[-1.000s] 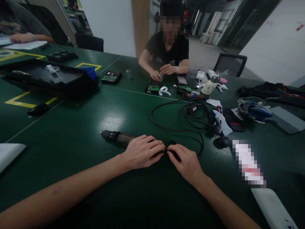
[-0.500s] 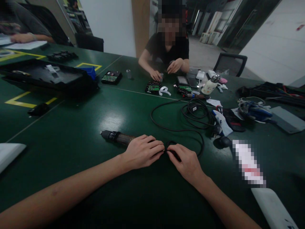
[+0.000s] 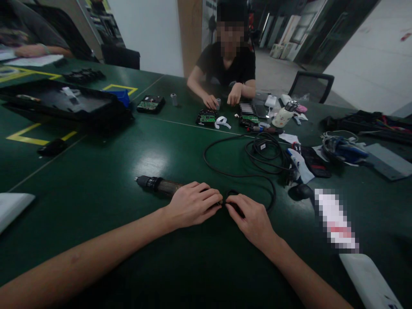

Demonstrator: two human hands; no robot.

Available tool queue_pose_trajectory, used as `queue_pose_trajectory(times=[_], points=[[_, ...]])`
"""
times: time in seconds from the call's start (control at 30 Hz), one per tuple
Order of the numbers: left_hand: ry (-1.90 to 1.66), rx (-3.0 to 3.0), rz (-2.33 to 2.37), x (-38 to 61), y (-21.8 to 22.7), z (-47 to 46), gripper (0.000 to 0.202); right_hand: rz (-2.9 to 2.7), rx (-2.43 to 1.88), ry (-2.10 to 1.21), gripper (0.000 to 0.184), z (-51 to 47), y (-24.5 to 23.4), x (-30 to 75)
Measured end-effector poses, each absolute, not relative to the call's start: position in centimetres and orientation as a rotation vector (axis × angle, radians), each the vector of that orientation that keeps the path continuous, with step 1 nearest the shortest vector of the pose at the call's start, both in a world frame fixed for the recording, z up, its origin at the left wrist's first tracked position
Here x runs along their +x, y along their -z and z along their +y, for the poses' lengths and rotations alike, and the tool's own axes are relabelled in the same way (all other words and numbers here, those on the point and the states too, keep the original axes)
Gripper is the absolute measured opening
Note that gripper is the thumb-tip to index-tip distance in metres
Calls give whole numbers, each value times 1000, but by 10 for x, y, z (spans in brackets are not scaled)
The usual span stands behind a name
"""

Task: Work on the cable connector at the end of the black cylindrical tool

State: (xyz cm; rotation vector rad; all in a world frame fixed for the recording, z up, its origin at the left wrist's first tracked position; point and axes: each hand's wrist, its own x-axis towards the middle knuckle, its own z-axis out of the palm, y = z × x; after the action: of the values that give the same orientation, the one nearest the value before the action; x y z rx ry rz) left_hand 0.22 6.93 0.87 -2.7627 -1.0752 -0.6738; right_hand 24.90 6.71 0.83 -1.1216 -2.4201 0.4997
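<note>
A bare, unsleeved left forearm (image 3: 99,253) stretches in from the lower left as a bare, unsleeved right forearm (image 3: 299,266) rises from the lower right, the pair angling toward each other. The bare left hand (image 3: 195,205) arches back-up, fingers curled and thumb below, tips pointing right. The bare right hand (image 3: 249,214) faces it, thumb and index finger pinched close, other fingers mostly hidden. A narrow gap separates the two sets of fingertips.

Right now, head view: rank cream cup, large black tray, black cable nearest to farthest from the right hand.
1. Black cable: runs to the right hand, coiled beyond it.
2. Cream cup: ahead, slightly right.
3. Large black tray: far left.
</note>
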Motion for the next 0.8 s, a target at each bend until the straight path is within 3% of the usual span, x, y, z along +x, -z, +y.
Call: queue_pose_trajectory(times=[0.8], points=[[681, -2776, -1029, 1, -7, 69, 26, -2428, -1119, -480, 13, 68, -10, 249]])
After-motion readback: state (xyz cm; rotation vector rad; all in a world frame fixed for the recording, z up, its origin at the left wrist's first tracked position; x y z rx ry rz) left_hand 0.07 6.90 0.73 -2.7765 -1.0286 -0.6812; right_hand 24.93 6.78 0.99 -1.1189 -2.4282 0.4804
